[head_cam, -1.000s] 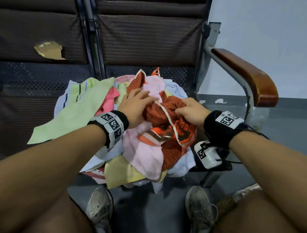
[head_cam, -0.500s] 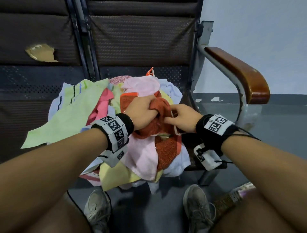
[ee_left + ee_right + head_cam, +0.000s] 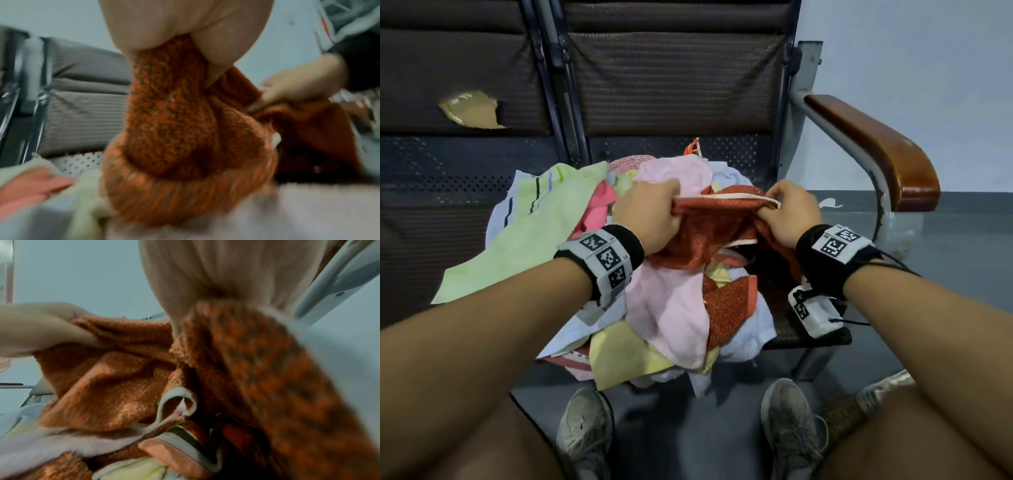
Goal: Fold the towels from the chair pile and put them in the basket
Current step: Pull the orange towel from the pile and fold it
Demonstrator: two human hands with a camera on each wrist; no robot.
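Gripping the top edge of an orange towel (image 3: 717,219), the left hand (image 3: 650,214) and the right hand (image 3: 789,214) hold it stretched between them above the pile of towels (image 3: 664,308) on the chair seat. In the head view both hands have fingers curled round the cloth; the towel's white-trimmed edge runs straight from one fist to the other, and the rest hangs down onto a pink towel (image 3: 671,308). A light green towel (image 3: 524,246) spreads to the left of the pile, a yellow one shows at its front edge. The chair's wooden armrest (image 3: 876,150) stands to the right, well apart from the hands. Two grey shoes (image 3: 585,428) rest on the floor below the pile.

From the left wrist, the left hand (image 3: 185,29) clamps a bunched rope of orange towel (image 3: 170,123) that drops to the pile; the right hand (image 3: 298,86) pinches the same cloth further right. The picture is blurred, so the exact finger positions are probably not readable.

From the right wrist, the right hand (image 3: 226,272) closes on a thick fold of orange towel (image 3: 115,386), with the left hand (image 3: 45,327) grasping it at the left. A looped pale trim hangs in the middle, above yellow and pink cloth.
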